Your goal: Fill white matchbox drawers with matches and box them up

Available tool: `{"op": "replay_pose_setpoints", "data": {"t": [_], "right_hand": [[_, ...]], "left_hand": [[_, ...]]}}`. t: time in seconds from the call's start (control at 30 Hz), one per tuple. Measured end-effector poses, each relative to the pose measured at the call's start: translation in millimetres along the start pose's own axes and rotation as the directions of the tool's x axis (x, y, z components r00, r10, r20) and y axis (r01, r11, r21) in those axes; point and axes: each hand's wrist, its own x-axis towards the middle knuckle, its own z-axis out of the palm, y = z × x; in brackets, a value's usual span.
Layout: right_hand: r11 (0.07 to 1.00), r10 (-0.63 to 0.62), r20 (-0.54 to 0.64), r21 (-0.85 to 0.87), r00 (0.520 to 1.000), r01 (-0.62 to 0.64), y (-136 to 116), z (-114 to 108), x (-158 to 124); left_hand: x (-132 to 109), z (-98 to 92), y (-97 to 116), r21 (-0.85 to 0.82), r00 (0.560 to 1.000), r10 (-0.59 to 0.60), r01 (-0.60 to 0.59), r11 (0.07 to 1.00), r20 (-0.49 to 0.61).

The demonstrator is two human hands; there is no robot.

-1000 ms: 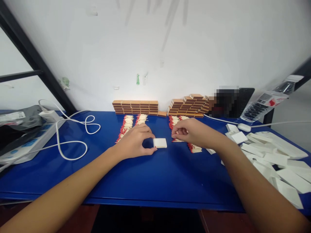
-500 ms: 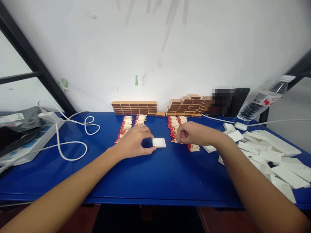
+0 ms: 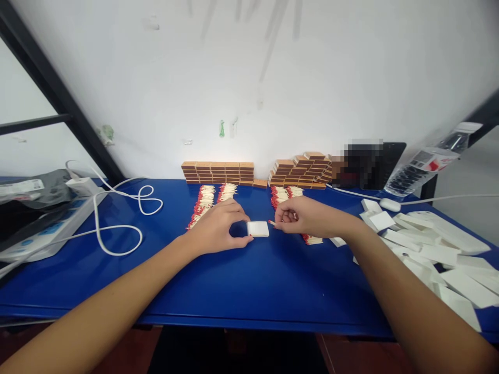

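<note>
My left hand [image 3: 224, 228] grips the left end of a small white matchbox tray [image 3: 258, 229] on the blue table, thumb at the near side and fingers at the far side. My right hand [image 3: 294, 215] is closed in a pinch on a match [image 3: 272, 223], its red head pointing left, just right of the tray. Red-headed matches lie in rows behind both hands: left rows [image 3: 206, 197] beside my left hand, right rows [image 3: 278, 195] partly covered by my right hand. A few more matches [image 3: 313, 240] show below my right wrist.
Brown matchboxes [image 3: 218, 172] are stacked along the wall, with a stepped stack [image 3: 302, 170] to their right. White trays [image 3: 436, 254] pile up at the right. A plastic bottle [image 3: 429, 161] leans behind them. A white cable [image 3: 117, 227] and a power strip [image 3: 50, 228] lie at left.
My right hand has moved left from the match row toward the tray, carrying a match. My left hand stays on the tray; the view has shifted slightly.
</note>
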Motion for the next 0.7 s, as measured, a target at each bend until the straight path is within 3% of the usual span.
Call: {"op": "replay_pose_setpoints", "data": {"t": [0.1,0.2,0.33,0.53,0.7], "right_hand": [[0.995,-0.091,-0.067,0.029,0.994,0.093,-8.5,14.4,5.0],[0.986,-0.164,-0.137,-0.052,0.977,0.159,-13.8,28.7,10.7],[0.963,-0.206,-0.120,-0.201,0.971,0.180,-15.4,39.0,14.7],[0.924,-0.216,-0.136,-0.349,0.967,0.157,-17.7,41.1,13.5],[0.947,-0.204,-0.166,-0.284,0.965,0.152,-16.9,25.1,8.3]], "left_hand": [[0.3,0.5,0.4,0.004,1.000,0.018,-0.018,1.000,-0.022],[0.3,1.0,0.7,0.005,0.998,0.048,-0.047,0.999,-0.052],[0.2,1.2,0.9,0.005,0.994,0.078,-0.078,0.997,-0.078],[0.7,-0.5,0.6,0.016,0.995,0.071,-0.070,0.997,-0.069],[0.6,-0.8,0.0,0.008,0.998,0.042,-0.042,0.999,-0.042]]}}
